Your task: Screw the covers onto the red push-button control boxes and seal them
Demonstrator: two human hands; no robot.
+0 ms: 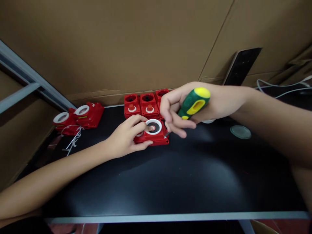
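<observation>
A red plastic housing [159, 139] with a white ring around a dark round window lies flat on the black tabletop. My left hand [129, 135] holds it from the left, thumb along the near side and a fingertip on the round window. In my right hand [176, 104] is a screwdriver [191, 105] with a green and yellow handle, tilted down to the left. Its metal tip is at the housing's right corner; whether it sits in a screw is too small to tell.
Similar red housings [149, 110] with round openings stand in a row behind. Two more [90, 113] are at the left, beside white cords [74, 139]. A clear round disc [240, 132] lies right. Cardboard [146, 42] walls the back, with a dark flat panel [242, 66] leaning there.
</observation>
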